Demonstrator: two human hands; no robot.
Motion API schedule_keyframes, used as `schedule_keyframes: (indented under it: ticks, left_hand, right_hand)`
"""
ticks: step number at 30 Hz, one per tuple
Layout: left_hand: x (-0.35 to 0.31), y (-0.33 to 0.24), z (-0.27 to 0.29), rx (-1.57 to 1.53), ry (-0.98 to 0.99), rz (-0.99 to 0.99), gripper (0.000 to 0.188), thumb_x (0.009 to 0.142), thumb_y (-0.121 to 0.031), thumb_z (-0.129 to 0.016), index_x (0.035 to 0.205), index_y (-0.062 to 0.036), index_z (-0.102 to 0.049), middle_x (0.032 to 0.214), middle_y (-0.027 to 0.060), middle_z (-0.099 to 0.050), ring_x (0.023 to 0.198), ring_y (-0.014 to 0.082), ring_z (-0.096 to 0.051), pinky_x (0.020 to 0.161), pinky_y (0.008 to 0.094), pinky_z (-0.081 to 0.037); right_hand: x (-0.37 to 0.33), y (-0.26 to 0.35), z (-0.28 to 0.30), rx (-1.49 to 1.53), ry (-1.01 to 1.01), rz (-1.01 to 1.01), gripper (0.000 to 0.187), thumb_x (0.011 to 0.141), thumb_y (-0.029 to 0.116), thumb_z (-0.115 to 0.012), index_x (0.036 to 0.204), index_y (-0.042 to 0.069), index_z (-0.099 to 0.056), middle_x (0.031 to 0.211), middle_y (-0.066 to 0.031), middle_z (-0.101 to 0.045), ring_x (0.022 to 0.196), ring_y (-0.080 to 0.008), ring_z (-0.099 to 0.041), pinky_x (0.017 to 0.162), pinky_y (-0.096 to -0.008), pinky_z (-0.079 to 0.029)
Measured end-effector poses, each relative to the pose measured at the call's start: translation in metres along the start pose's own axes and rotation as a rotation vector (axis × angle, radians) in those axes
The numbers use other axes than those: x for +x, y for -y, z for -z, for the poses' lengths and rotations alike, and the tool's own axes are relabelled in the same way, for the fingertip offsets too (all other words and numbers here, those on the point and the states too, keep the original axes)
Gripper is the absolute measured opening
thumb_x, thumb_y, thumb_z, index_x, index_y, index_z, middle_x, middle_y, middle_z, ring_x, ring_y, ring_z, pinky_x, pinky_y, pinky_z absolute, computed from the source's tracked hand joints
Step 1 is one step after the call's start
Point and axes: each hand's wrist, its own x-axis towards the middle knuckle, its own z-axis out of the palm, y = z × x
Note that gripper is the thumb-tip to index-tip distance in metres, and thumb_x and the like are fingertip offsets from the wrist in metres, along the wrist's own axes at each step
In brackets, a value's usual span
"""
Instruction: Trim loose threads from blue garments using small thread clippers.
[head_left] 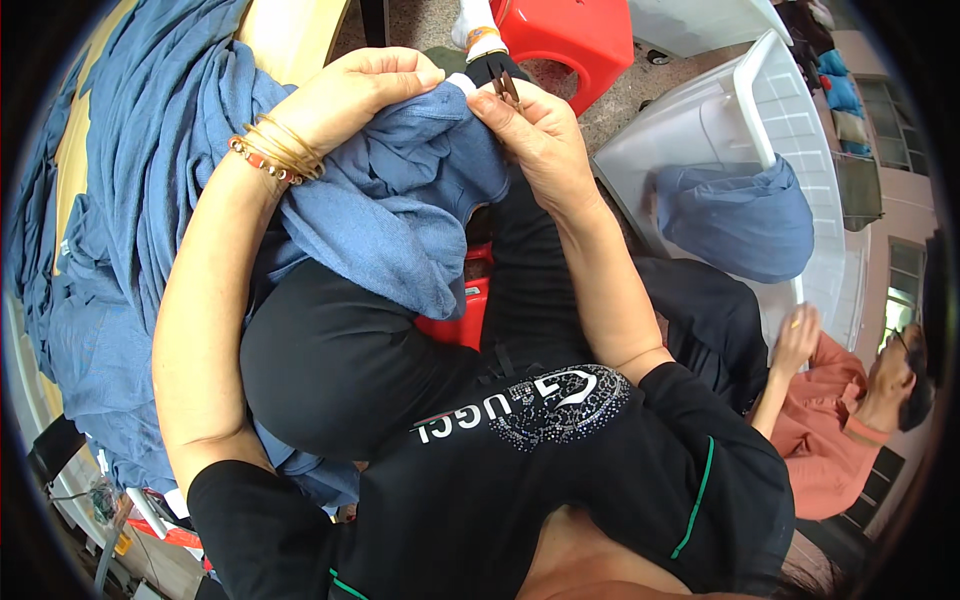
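Note:
A blue knit garment lies bunched over my lap, its far edge held up between my two hands. My left hand, with bangles at its wrist, pinches that edge between thumb and fingers. Closed around a small pair of dark metal thread snips is my right hand, the tips pointing up and away from me. My right thumb also rests by the garment's edge, beside a small white piece between the hands. Exactly how the right fingers grip the snips is partly hidden.
A heap of blue garments covers the pale wooden table on the left. To the right stands a translucent plastic bin with a blue garment over its rim. A red stool is ahead. Another person sits at right.

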Motion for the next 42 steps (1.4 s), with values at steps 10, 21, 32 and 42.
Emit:
schedule_keyframes:
  ticks: [10, 21, 32, 42]
  left_hand:
    - [-0.004, -0.011, -0.011, 0.077, 0.023, -0.017, 0.022, 0.096, -0.024, -0.066, 0.104, -0.0032, -0.068, 0.095, -0.0040, -0.066, 0.088, 0.0022, -0.060, 0.083, 0.0174, -0.048]
    - [0.000, -0.005, -0.007, -0.019, -0.079, -0.021, 0.031, 0.098, -0.026, -0.062, 0.111, 0.0004, -0.071, 0.104, 0.0027, -0.071, 0.096, 0.0080, -0.064, 0.090, 0.0221, -0.049]
    - [0.004, 0.006, -0.004, -0.075, -0.088, 0.010, 0.028, 0.098, -0.026, -0.062, 0.106, -0.0007, -0.071, 0.095, 0.0012, -0.072, 0.083, 0.0059, -0.065, 0.077, 0.0197, -0.052]
    - [0.004, 0.006, 0.000, -0.074, -0.098, 0.023, 0.029, 0.098, -0.028, -0.063, 0.106, -0.0014, -0.071, 0.096, 0.0006, -0.072, 0.083, 0.0045, -0.064, 0.078, 0.0185, -0.052]
  right_hand:
    - [-0.002, 0.000, -0.003, 0.088, -0.016, -0.024, 0.020, 0.097, 0.029, -0.064, 0.099, 0.009, -0.066, 0.065, 0.0116, -0.043, 0.051, 0.0011, -0.030, 0.047, -0.0179, -0.021]
    - [-0.003, 0.000, -0.006, 0.092, -0.019, -0.003, 0.019, 0.097, 0.028, -0.064, 0.100, 0.009, -0.067, 0.064, 0.0126, -0.041, 0.050, 0.0012, -0.028, 0.047, -0.0186, -0.020]
    - [-0.005, -0.007, 0.012, -0.660, -0.132, 0.474, 0.033, 0.083, 0.018, -0.079, 0.113, 0.007, -0.070, 0.081, 0.0003, -0.059, 0.073, -0.0065, -0.058, 0.065, -0.0231, -0.048]
    - [-0.012, 0.001, 0.010, -0.866, -0.120, 0.481, 0.038, 0.080, 0.008, -0.080, 0.117, 0.006, -0.071, 0.080, -0.0014, -0.054, 0.069, -0.0087, -0.054, 0.060, -0.0227, -0.044]
